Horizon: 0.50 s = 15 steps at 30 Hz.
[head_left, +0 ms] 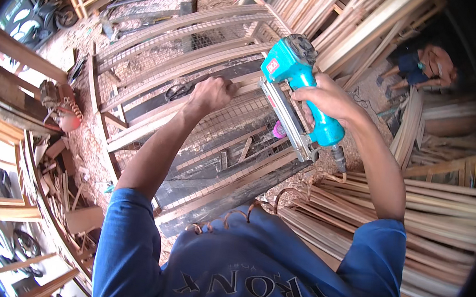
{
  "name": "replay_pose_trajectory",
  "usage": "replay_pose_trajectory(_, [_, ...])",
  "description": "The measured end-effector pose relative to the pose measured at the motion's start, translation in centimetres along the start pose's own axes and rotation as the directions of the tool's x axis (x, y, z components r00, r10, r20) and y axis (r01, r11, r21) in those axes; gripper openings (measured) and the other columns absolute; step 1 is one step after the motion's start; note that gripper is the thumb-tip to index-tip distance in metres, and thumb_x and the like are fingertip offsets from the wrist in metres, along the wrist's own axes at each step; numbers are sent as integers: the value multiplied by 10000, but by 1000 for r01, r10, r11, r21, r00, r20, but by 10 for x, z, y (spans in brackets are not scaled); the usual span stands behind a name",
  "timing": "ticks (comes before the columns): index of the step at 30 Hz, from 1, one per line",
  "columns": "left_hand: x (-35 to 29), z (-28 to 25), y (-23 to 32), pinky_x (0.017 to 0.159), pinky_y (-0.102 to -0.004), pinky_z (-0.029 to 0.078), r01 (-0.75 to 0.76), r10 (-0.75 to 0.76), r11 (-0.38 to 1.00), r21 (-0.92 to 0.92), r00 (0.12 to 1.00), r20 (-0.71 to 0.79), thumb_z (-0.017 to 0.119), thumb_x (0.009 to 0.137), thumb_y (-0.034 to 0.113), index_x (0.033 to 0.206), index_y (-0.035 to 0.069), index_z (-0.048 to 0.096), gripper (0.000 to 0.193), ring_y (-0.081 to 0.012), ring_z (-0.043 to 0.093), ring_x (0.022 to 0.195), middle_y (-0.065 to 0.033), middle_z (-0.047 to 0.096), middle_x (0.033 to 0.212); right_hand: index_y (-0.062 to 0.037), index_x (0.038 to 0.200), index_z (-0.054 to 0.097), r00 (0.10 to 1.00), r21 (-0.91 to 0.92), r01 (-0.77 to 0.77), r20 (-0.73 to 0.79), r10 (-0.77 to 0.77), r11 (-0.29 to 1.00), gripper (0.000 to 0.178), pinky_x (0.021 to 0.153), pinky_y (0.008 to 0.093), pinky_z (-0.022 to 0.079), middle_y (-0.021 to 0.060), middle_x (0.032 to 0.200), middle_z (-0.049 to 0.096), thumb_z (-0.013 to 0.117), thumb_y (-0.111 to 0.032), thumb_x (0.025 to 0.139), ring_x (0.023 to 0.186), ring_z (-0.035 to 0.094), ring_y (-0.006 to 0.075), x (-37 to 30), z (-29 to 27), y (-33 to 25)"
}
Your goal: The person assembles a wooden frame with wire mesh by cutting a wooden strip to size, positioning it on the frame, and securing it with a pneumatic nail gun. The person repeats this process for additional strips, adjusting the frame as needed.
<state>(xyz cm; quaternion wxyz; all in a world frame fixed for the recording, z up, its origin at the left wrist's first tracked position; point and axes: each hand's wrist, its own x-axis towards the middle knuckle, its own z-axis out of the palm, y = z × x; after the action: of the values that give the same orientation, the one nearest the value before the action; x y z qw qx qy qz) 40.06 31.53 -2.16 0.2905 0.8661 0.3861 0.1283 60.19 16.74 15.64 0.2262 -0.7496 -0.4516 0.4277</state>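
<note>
My right hand [328, 101] is wrapped round the handle of a teal pneumatic staple gun [290, 68], raised over the right part of a wooden frame. The gun's long silver magazine [283, 115] slants down along its near side. A coiled brown air hose [253, 206] runs from its grip end across my front. My left hand [213, 92] is closed over a wooden slat [159, 112] of the frame, left of the gun; its fingertips are partly hidden. Wire mesh [202, 35] is stretched across the frame, which lies on a dark worktable [202, 171].
Long wood strips [436, 211] are stacked at my right, with more boards [367, 29] leaning behind. A pink round object [279, 129] lies beneath the gun. Another person [426, 66] bends over at the far right. Shavings [93, 153] cover the floor; a motorbike [43, 18] stands far left.
</note>
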Motion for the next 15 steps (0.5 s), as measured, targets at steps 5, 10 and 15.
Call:
replay_pose_trajectory(5, [5, -2, 1, 868, -542, 533, 56, -57, 998, 19, 995, 84, 431, 1025, 545, 1110, 70, 740, 573, -470, 683, 948, -274, 717, 954, -7, 810, 620, 995, -77, 26, 97, -18, 997, 191, 469, 339, 517, 86, 633, 621, 669, -180, 876, 507, 624, 169, 33, -11, 0])
replay_pose_trajectory(10, [6, -3, 0, 854, -540, 537, 26, -26, 1000, 10, 999, 41, 453, 1017, 540, 1096, 64, 746, 565, -467, 685, 934, -265, 719, 947, 8, 740, 648, 987, -185, 49, 158, -19, 981, 248, 472, 340, 508, 112, 609, 643, 663, -202, 871, 497, 631, 173, 40, -10, -7])
replay_pose_trajectory(15, [5, -4, -8, 858, -538, 532, 31, -31, 999, -18, 999, 33, 476, 1008, 498, 1053, 57, 761, 527, -467, 674, 960, -256, 711, 1010, 3, 737, 652, 989, -212, 29, 147, 2, 977, 248, 471, 335, 507, 113, 595, 640, 661, -200, 879, 494, 631, 172, 43, 3, -16])
